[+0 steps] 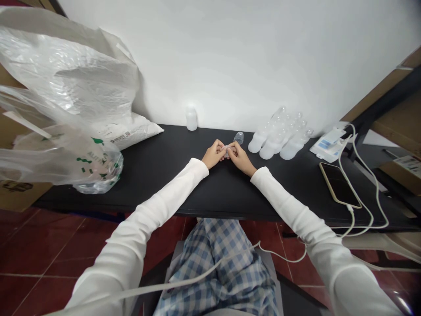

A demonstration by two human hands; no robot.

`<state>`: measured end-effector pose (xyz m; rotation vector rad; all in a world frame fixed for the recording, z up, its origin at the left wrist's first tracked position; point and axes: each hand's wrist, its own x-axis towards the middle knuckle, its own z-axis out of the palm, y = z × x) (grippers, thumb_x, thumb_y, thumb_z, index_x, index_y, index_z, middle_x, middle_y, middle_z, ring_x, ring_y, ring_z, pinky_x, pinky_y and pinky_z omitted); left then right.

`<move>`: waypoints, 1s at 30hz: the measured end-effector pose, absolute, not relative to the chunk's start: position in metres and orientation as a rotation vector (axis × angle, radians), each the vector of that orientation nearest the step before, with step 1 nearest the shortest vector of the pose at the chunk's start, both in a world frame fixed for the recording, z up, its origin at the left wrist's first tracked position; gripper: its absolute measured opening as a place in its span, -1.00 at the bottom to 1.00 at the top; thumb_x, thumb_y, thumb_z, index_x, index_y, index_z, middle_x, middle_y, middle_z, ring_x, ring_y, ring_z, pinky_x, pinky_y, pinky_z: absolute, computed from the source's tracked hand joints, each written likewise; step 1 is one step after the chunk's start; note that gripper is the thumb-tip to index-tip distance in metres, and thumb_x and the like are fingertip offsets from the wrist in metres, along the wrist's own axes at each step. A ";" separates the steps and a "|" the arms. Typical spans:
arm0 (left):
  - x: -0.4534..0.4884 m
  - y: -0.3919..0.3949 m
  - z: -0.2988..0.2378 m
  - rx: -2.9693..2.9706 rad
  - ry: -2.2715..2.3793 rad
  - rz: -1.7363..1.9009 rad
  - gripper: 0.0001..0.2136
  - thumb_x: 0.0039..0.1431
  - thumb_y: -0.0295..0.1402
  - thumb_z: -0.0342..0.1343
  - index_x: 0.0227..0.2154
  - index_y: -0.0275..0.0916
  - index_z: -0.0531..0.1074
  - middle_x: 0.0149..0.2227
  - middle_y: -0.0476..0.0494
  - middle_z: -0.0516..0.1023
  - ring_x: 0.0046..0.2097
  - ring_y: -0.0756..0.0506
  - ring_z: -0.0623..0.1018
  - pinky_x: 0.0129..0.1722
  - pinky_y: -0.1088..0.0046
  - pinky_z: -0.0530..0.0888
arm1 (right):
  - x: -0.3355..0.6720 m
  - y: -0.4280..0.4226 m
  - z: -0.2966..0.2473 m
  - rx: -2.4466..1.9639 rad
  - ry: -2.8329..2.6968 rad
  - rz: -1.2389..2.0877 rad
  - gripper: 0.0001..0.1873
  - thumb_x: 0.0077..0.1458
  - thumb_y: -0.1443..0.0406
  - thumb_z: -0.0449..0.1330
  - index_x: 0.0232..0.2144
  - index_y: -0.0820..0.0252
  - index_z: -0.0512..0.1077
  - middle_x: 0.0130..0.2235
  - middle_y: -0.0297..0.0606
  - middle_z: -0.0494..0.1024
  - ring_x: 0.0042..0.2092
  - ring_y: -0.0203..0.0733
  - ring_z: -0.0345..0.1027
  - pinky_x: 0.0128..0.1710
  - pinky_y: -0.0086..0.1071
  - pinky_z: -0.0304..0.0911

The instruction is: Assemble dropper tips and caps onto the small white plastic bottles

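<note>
Black tabletop (230,195) spans the middle of the frame, and at its centre the left hand (214,154) and right hand (240,159) meet, both gripping a small transparent plastic piece (226,151) between their fingertips. The fingers hide most of the piece, so its exact shape is hard to tell. Just beyond the right hand, a clear plastic bottle (238,138) lies on the tabletop, almost touching the fingers. Further right, frosted plastic bottles (279,145) lie side by side at a slant, their clear ends pointing toward the white wall (230,57). A lone white bottle (191,118) stands upright by the wall at upper centre. At upper left, a crumpled plastic bag (62,87) sits against a white sack (138,131). At right, a smartphone (338,184) lies beside a white cable (376,188) and a white packet (329,145).
</note>
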<state>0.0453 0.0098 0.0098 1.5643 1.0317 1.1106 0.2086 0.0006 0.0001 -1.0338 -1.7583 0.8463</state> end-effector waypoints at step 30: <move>0.049 0.016 0.002 1.487 0.963 1.224 -0.72 0.10 -0.43 0.33 -0.25 -0.19 0.30 -0.41 0.08 0.48 -0.39 0.05 0.54 -0.28 0.51 0.49 | 0.212 0.013 -0.008 -0.940 -1.687 0.944 -0.47 0.19 -0.23 0.16 -0.14 0.05 0.30 -0.41 -0.44 0.38 -0.49 -0.33 0.24 -0.45 -0.37 0.23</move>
